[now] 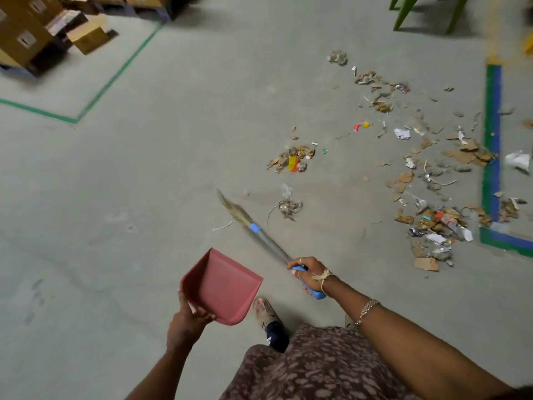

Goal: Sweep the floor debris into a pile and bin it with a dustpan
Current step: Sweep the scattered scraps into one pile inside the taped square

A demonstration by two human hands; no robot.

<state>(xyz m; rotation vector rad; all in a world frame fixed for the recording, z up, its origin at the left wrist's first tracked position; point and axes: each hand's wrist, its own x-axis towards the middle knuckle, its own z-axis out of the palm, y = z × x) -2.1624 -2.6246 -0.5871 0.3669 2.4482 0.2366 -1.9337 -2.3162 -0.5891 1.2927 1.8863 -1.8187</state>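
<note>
We see the left hand (189, 316) gripping the red dustpan (223, 287) by its rear edge, held off the floor (144, 183); right hand (310, 274) wraps the broom (259, 233) handle; debris (427, 180) lies scattered toward the floor's right edge, near the green-blue tape (492, 140).

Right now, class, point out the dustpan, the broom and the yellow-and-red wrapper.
dustpan (227, 287): head view, flat pink inside of the pan.
broom (271, 243): head view, grey shaft near the blue band.
yellow-and-red wrapper (293, 163): head view, its yellow face.
</note>
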